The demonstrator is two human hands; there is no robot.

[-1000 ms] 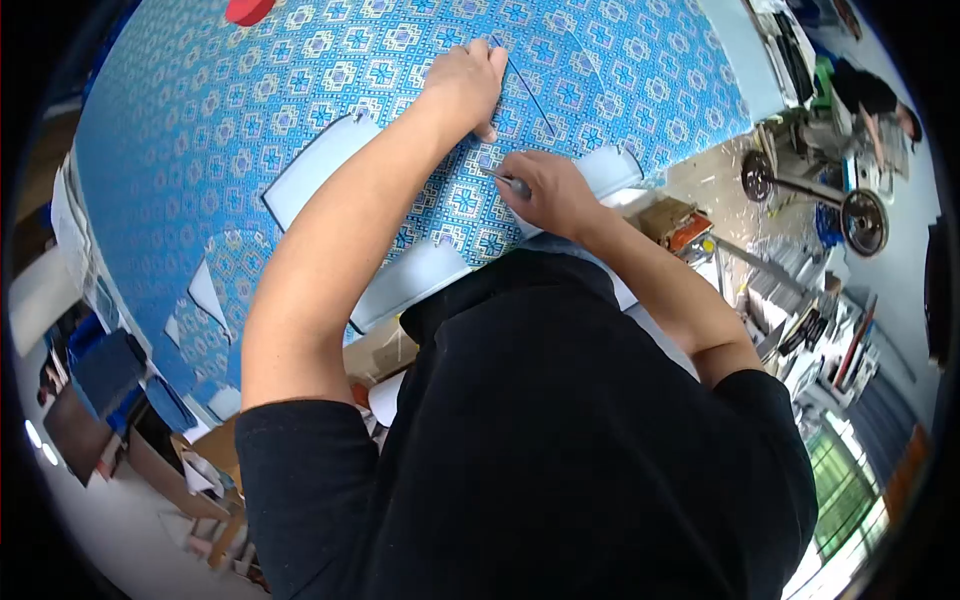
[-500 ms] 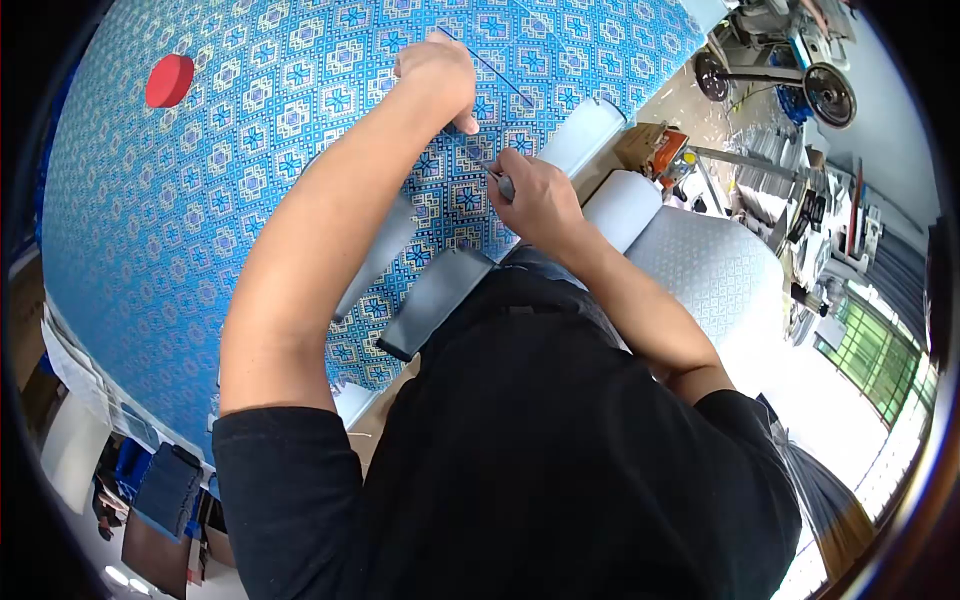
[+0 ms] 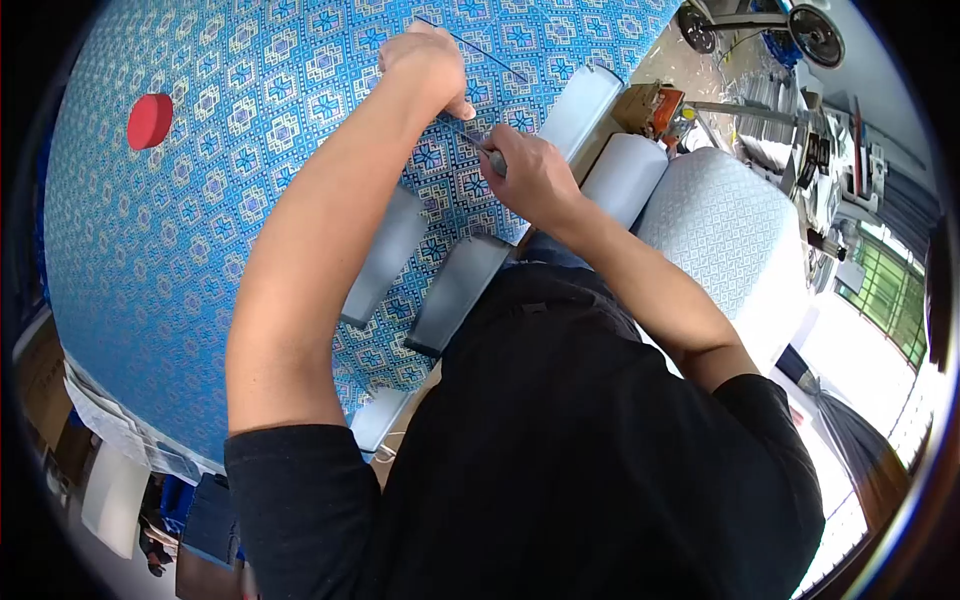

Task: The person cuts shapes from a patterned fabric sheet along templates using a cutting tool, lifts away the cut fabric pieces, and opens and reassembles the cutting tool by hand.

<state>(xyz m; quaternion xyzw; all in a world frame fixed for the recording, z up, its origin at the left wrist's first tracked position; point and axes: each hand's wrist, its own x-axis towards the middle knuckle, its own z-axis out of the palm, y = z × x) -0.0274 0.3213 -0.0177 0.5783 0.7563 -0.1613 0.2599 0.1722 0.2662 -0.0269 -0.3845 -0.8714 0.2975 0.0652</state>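
My left hand [image 3: 425, 65] lies on a blue patterned fabric [image 3: 255, 200], thumb apart and other fingers partly hidden. Beside it a thin dark straight line [image 3: 475, 50] runs across the fabric. In my right hand [image 3: 535, 175] is a slim tool with a grey handle [image 3: 497, 163]. Its narrow shaft [image 3: 465, 133] points toward my left thumb, low over the fabric; I cannot tell its exact kind. Grey flat-sided bars [image 3: 462, 295] rest on the fabric close to my body, and another light grey bar [image 3: 580, 112] lies right of my right hand.
A red round block [image 3: 150, 122] sits on the fabric at far left. To the right stand a pale roll [image 3: 625, 178] and a white patterned surface [image 3: 720, 225]. Beyond are a cardboard box [image 3: 640, 105] and a wheeled frame [image 3: 815, 35].
The view has shifted slightly. The tool's shaft now shows more clearly, lying nearer my left thumb. My left hand keeps its place on the fabric.
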